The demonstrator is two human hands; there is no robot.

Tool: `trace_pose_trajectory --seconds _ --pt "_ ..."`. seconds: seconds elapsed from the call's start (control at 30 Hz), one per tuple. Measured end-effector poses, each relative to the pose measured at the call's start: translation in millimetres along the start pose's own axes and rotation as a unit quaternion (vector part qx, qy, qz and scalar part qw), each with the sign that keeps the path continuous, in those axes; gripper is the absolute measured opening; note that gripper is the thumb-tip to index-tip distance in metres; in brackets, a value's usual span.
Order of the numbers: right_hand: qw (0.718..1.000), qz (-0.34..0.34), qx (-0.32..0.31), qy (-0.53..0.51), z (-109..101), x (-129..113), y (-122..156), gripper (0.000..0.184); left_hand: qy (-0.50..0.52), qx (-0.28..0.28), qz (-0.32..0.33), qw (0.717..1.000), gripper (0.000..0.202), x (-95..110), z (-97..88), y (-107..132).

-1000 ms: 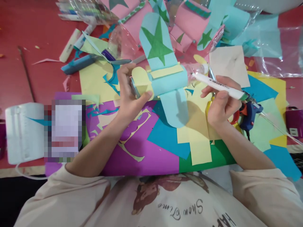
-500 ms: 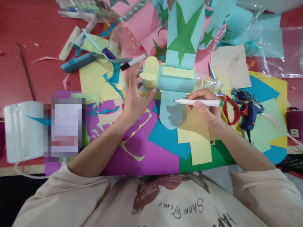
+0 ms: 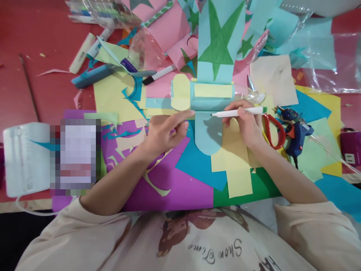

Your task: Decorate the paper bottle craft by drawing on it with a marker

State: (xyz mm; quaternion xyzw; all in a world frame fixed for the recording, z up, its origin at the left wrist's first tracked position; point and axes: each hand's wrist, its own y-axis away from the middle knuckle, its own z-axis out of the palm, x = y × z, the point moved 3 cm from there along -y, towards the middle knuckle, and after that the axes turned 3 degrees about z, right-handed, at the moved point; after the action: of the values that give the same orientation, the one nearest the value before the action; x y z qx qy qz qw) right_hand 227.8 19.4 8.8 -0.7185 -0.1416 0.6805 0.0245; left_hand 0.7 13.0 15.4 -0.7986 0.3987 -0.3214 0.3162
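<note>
In the head view, a paper-covered bottle plane (image 3: 210, 98) is seen lying in the middle of the table on a litter of coloured paper sheets (image 3: 169, 184), its green-starred far wing (image 3: 220, 45) pointing away and its near wing (image 3: 208, 131) flat on the sheets. The white marker (image 3: 238, 111) is grasped in the right hand (image 3: 248, 126), tip just beside the near wing's root, while the left hand (image 3: 166, 131) is loosely opened, holding nothing, one fingertip touching the yellow tail end (image 3: 181, 92). The plane is judged light, crushable and prone to rolling, so it is best held gently around the wrapped body, never by the flimsy wings.
</note>
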Motion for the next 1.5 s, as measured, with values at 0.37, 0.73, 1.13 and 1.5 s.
trace_pose_trajectory --seconds 0.37,0.73,1.13,1.5 --pt "0.999 0.035 0.024 -0.028 -1.0 -0.6 -4.1 0.027 0.007 -0.231 -0.085 0.969 0.043 -2.6 13.7 -0.1" --pt "0.994 0.08 0.032 -0.068 -0.8 -2.0 -5.4 0.029 0.01 -0.315 -0.156 0.936 0.053 -5.3 18.0 -2.7" --pt "0.99 0.095 0.064 -0.088 -0.5 -7.2 -0.4 0.029 -0.059 -0.379 -0.162 0.909 0.059 5.9 17.8 -7.0" --pt "0.986 0.167 -0.026 0.0 17.7 -12.7 6.6 0.021 -0.073 -0.352 -0.15 0.921 0.061 9.2 21.3 -0.9"
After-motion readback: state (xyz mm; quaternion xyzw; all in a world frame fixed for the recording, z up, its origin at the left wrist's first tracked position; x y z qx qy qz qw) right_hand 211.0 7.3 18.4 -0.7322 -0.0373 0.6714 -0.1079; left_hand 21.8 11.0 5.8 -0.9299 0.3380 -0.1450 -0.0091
